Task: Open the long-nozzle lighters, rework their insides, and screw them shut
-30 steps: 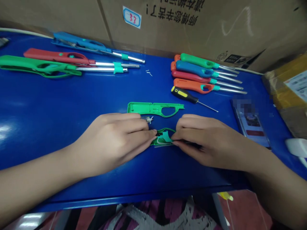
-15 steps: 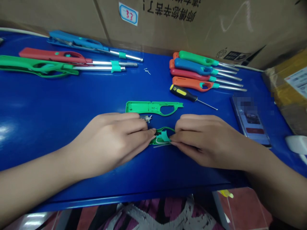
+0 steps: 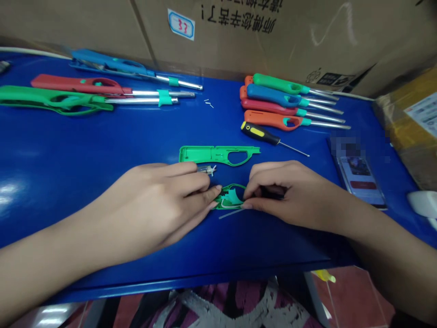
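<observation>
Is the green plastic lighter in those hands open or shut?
Open: one green plastic shell half lies apart, exposing the turquoise plastic trigger.

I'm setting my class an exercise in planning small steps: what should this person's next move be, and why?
Probably to tuck the white wire into the open green shell with the right hand: the wire looks exposed beside the teal piece, the left hand steadies the shell, and the other green half lies apart.
</observation>
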Action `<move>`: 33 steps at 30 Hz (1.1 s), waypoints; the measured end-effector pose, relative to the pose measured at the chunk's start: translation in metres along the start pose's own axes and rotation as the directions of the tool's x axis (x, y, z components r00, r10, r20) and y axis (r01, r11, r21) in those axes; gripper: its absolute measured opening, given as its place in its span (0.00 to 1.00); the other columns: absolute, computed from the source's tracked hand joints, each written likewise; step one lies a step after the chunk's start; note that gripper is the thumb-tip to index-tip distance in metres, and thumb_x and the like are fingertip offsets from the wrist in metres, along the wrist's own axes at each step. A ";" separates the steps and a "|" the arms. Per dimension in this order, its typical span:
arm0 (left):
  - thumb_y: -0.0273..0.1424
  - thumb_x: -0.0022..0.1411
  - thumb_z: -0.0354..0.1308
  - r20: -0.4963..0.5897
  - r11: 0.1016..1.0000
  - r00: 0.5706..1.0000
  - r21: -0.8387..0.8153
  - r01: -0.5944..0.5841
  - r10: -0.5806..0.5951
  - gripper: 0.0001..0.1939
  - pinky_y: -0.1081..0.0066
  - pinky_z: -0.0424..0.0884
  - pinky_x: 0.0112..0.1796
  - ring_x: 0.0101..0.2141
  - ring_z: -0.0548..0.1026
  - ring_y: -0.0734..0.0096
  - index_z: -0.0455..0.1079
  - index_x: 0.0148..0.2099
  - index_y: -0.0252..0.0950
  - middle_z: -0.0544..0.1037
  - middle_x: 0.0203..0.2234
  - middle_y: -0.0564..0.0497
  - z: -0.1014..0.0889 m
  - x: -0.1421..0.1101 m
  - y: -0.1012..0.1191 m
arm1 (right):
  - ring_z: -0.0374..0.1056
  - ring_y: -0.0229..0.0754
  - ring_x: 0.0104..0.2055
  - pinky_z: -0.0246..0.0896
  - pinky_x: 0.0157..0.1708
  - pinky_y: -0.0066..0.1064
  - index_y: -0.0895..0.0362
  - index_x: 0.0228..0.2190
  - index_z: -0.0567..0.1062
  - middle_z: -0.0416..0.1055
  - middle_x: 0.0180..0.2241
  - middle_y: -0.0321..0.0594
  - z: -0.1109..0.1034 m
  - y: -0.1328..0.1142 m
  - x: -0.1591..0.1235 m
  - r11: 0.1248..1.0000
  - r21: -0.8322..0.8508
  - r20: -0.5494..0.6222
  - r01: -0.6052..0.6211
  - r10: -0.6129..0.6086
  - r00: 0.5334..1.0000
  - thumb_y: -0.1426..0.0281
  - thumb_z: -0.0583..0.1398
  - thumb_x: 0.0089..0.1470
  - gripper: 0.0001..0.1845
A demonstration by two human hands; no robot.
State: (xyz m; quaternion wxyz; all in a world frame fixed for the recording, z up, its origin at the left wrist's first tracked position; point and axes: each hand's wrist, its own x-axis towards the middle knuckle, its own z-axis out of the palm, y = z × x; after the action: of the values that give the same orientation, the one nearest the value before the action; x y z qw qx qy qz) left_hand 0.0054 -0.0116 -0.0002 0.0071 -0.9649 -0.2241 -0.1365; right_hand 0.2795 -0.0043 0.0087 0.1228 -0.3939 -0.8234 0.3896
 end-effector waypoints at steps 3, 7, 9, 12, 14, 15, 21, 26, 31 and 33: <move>0.38 0.78 0.51 0.028 0.999 0.999 -0.003 -0.034 0.034 0.20 0.58 0.76 0.34 0.38 0.79 0.55 0.78 0.56 0.32 0.81 0.36 0.46 -0.004 -0.002 -0.002 | 0.67 0.31 0.30 0.59 0.32 0.28 0.56 0.31 0.81 0.74 0.30 0.31 -0.002 0.001 0.001 0.999 0.016 -0.004 -0.041 0.041 0.999 0.70 0.69 0.59 0.05; 0.37 0.77 0.50 0.048 0.997 0.997 0.033 -0.069 0.068 0.20 0.57 0.77 0.36 0.42 0.79 0.53 0.76 0.60 0.33 0.82 0.42 0.43 -0.006 -0.003 -0.004 | 0.65 0.32 0.29 0.57 0.29 0.29 0.54 0.31 0.82 0.75 0.32 0.31 -0.004 0.000 0.002 0.993 0.038 0.011 -0.116 0.115 0.993 0.67 0.71 0.57 0.05; 0.35 0.78 0.50 0.038 0.997 0.998 0.038 -0.061 0.059 0.19 0.56 0.77 0.38 0.43 0.79 0.53 0.77 0.59 0.34 0.81 0.44 0.43 -0.005 -0.002 -0.003 | 0.65 0.32 0.29 0.57 0.29 0.30 0.54 0.31 0.82 0.75 0.33 0.32 -0.004 0.000 0.002 0.990 0.053 0.016 -0.134 0.133 0.991 0.65 0.70 0.58 0.06; 0.32 0.79 0.48 0.009 0.998 0.999 0.031 -0.052 0.052 0.18 0.57 0.77 0.37 0.41 0.80 0.55 0.77 0.58 0.33 0.82 0.43 0.44 -0.002 0.000 -0.002 | 0.65 0.33 0.29 0.56 0.29 0.30 0.54 0.30 0.81 0.75 0.32 0.32 -0.003 0.002 0.002 0.992 0.038 -0.010 -0.118 0.118 0.993 0.64 0.68 0.60 0.08; 0.31 0.79 0.48 -0.002 0.998 0.999 0.018 -0.055 0.055 0.18 0.58 0.77 0.36 0.39 0.80 0.57 0.77 0.57 0.31 0.82 0.40 0.45 0.001 0.000 -0.002 | 0.63 0.33 0.29 0.56 0.30 0.31 0.55 0.30 0.80 0.73 0.31 0.32 -0.002 0.002 0.001 0.996 0.006 -0.045 -0.092 0.092 0.995 0.65 0.69 0.59 0.08; 0.31 0.79 0.49 -0.008 0.998 0.998 0.011 -0.056 0.056 0.17 0.58 0.77 0.36 0.39 0.79 0.57 0.77 0.57 0.31 0.81 0.39 0.45 0.002 0.000 -0.002 | 0.63 0.33 0.29 0.56 0.30 0.31 0.55 0.30 0.80 0.73 0.30 0.32 -0.001 0.002 0.001 0.997 -0.012 -0.061 -0.080 0.079 0.995 0.66 0.70 0.59 0.08; 0.30 0.78 0.51 -0.046 0.999 0.998 0.023 -0.040 0.041 0.15 0.62 0.73 0.35 0.37 0.77 0.60 0.77 0.56 0.33 0.80 0.36 0.46 0.008 0.000 0.000 | 0.67 0.34 0.33 0.57 0.32 0.29 0.56 0.31 0.80 0.73 0.32 0.33 0.004 0.001 0.001 0.988 -0.139 -0.117 -0.073 0.057 0.992 0.68 0.70 0.58 0.06; 0.32 0.78 0.51 -0.053 1.000 0.999 0.029 0.002 0.000 0.15 0.61 0.73 0.34 0.36 0.77 0.59 0.79 0.53 0.34 0.79 0.35 0.46 0.010 0.002 0.001 | 0.66 0.35 0.33 0.56 0.31 0.29 0.56 0.34 0.80 0.73 0.33 0.34 0.007 0.000 0.001 0.981 -0.188 -0.159 -0.051 0.020 0.987 0.70 0.68 0.60 0.03; 0.33 0.77 0.55 -0.098 1.000 0.995 -0.021 0.020 -0.022 0.15 0.59 0.76 0.38 0.38 0.78 0.57 0.77 0.56 0.31 0.81 0.39 0.44 0.012 0.001 0.000 | 0.59 0.32 0.26 0.54 0.28 0.29 0.56 0.33 0.81 0.72 0.30 0.33 0.007 0.004 0.004 0.987 -0.158 -0.205 -0.026 -0.007 0.979 0.70 0.67 0.61 0.04; 0.33 0.76 0.57 -0.128 0.997 0.991 -0.059 0.040 -0.047 0.17 0.59 0.77 0.40 0.40 0.79 0.57 0.74 0.60 0.30 0.81 0.40 0.43 0.013 0.001 -0.001 | 0.58 0.32 0.25 0.54 0.28 0.29 0.57 0.32 0.80 0.72 0.29 0.32 0.008 0.005 0.005 0.988 -0.154 -0.226 -0.015 -0.021 0.974 0.71 0.66 0.62 0.06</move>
State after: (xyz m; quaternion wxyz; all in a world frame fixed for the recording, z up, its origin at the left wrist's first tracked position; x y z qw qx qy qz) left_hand 0.0091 -0.0099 -0.0129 -0.0085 -0.9488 -0.2403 -0.2049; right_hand 0.2749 -0.0030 -0.0012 0.1860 -0.4429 -0.8323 0.2768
